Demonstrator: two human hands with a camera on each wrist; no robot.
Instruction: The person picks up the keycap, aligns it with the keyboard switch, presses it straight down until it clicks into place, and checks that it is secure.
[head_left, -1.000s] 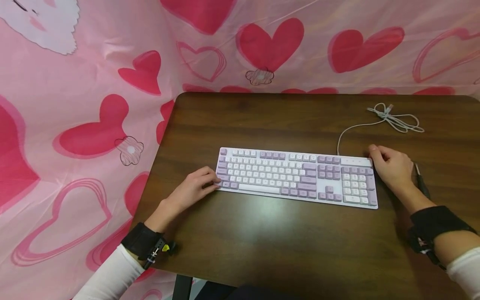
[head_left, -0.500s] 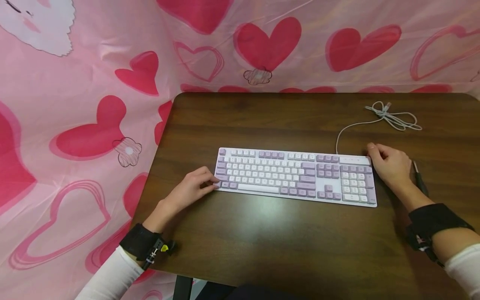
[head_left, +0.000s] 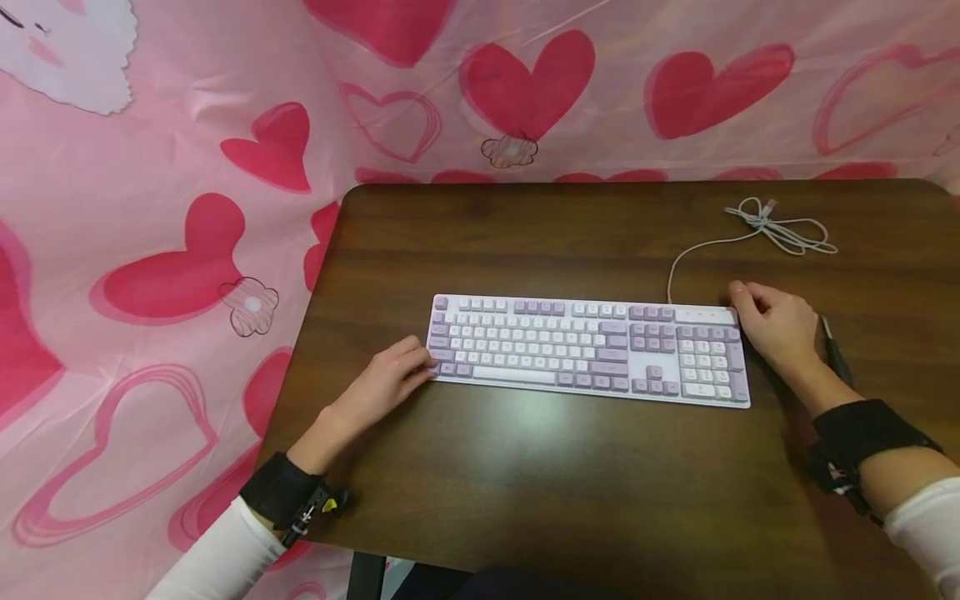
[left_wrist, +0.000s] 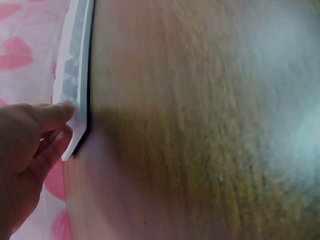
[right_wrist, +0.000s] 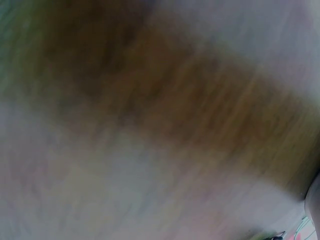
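Observation:
A white and lilac keyboard (head_left: 517, 375) lies flat on the brown wooden table (head_left: 540, 492). At its left end, my left hand (head_left: 386, 375) pinches the near corner; in the left wrist view the thumb (left_wrist: 57, 115) lies on that corner and the fingers sit at its side. Beside the far right corner, my right hand (head_left: 780, 329) rests on its side with curled fingers, the thumb against the keyboard's edge. Whether those fingers grip the edge is hidden. The right wrist view is blurred and barely shows any of the hand.
From the keyboard's back edge a thin white cable (head_left: 693, 248) runs to a tied bundle (head_left: 791, 233) at the back right. Just right of my right hand lies a slim black thing (head_left: 836, 358) with a metallic tip. Pink heart-patterned cloth (head_left: 600, 92) hangs behind the table.
The whole head view has shifted slightly left and up. Both hands stay at the keyboard's ends, with no clear movement of the keyboard.

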